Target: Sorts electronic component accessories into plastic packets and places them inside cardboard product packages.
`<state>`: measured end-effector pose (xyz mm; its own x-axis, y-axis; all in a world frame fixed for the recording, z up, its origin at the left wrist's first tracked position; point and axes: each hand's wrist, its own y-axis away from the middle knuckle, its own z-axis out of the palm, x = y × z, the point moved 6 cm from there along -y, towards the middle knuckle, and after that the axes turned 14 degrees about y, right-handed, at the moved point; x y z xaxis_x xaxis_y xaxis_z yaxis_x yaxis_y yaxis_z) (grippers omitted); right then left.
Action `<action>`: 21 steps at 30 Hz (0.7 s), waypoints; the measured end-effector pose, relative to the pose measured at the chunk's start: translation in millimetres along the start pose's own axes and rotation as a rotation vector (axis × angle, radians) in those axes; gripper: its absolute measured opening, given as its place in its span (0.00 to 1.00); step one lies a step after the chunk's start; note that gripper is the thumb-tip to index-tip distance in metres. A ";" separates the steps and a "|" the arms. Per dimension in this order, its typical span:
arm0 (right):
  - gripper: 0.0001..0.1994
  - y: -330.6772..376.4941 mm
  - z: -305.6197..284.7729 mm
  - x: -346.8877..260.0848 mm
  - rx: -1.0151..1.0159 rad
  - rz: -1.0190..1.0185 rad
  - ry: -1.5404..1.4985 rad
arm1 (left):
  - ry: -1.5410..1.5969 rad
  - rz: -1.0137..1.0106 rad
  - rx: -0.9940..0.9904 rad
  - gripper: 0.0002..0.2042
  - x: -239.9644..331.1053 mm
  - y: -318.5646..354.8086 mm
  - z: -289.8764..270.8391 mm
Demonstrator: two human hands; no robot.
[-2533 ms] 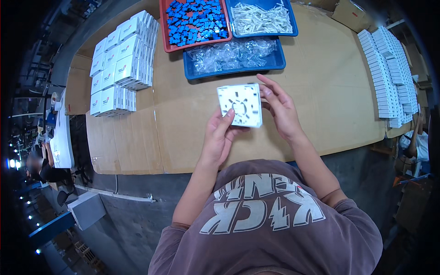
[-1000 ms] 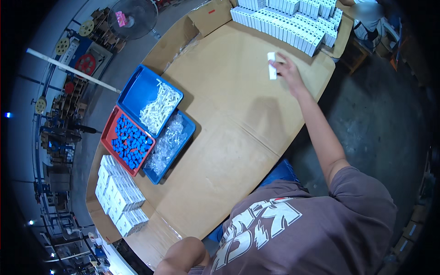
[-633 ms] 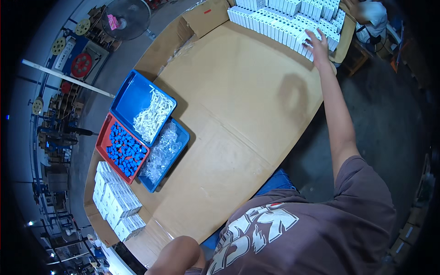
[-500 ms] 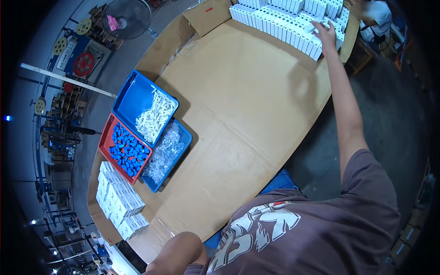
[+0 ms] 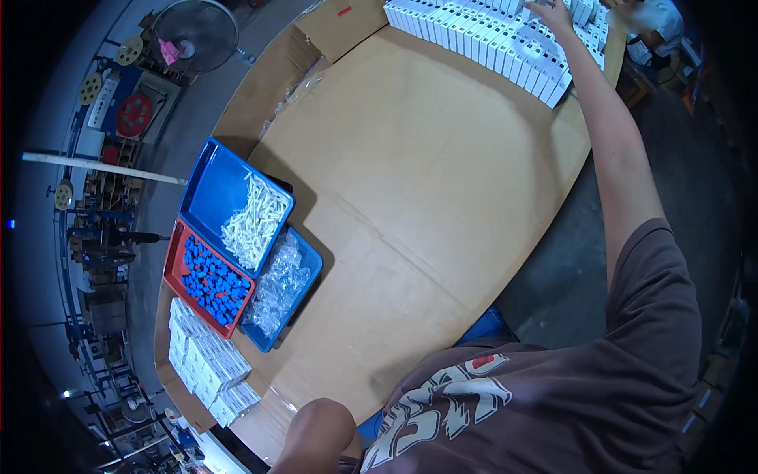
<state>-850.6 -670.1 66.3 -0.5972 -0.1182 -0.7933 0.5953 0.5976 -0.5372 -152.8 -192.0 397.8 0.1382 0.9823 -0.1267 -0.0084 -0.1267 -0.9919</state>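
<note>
My right arm stretches to the far right end of the table. There my right hand (image 5: 555, 16) is among rows of small white boxes (image 5: 474, 39) standing on edge, packed close together, with more boxes on top. Its fingers are bent around one small white box (image 5: 530, 13), close to the picture's upper edge, which partly cuts off the view of the grip. Of my left arm only the bent elbow (image 5: 320, 430) shows at the bottom; the left hand itself is out of the picture.
On the table's left, a blue tray (image 5: 207, 178) holds white plastic pieces, a red tray (image 5: 171, 261) blue pieces, and another blue tray (image 5: 309, 272) clear plastic pieces. Stacked white boxes (image 5: 207, 363) stand nearer. Cardboard (image 5: 347, 28) walls the far side. A fan (image 5: 197, 35) and another person (image 5: 659, 24) are beyond.
My right hand has moved farther over the rows of white boxes, toward the picture's top edge. The view has shifted slightly; the trays and stacks keep their places on the table.
</note>
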 end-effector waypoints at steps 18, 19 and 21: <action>0.34 15.9 61.0 16.4 -0.002 0.040 0.620 | 0.603 -0.208 0.152 0.18 -65.2 17.5 18.3; 0.30 19.1 62.2 8.7 0.084 -0.028 0.652 | 0.660 -0.244 0.139 0.18 -65.9 17.4 18.4; 0.29 22.5 63.4 2.7 0.095 -0.016 0.666 | 0.713 -0.278 0.125 0.18 -65.1 16.4 17.7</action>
<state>-804.8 -707.2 33.9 -0.7921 0.4063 -0.4556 0.6104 0.5238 -0.5941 -179.5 -255.6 389.7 0.7554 0.6439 0.1216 0.0141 0.1696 -0.9854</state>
